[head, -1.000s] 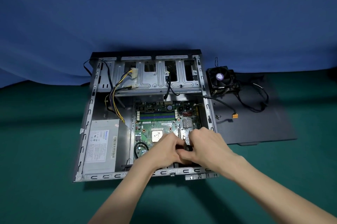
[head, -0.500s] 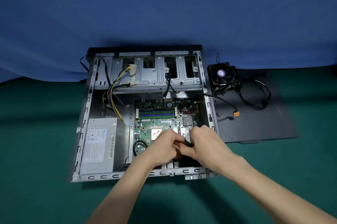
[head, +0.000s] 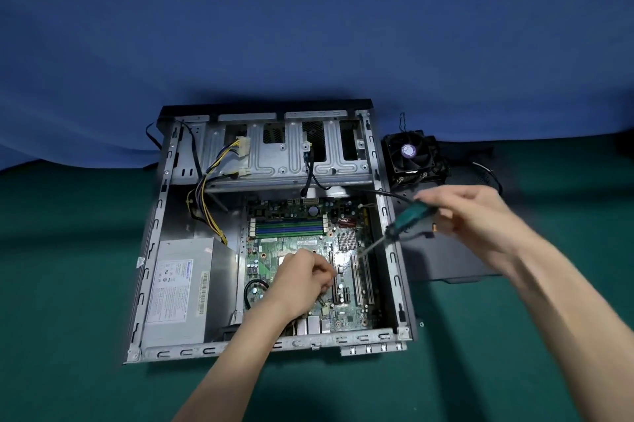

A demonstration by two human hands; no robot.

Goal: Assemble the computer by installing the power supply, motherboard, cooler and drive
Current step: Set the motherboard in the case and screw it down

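Hands apart: right hand [head: 477, 215] wrapped round screwdriver [head: 410, 217] at 3 o'clock of case [head: 150, 250], left hand [head: 302, 279] curled over motherboard [head: 308, 242], contents unclear.

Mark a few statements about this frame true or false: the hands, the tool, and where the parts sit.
1. The right hand holds a screwdriver with a teal handle. True.
2. The power supply sits inside the case. True.
3. The cooler is mounted on the motherboard. False: the cooler lies outside the case, on the black panel.
4. The left hand rests on the power supply. False: it is over the motherboard.
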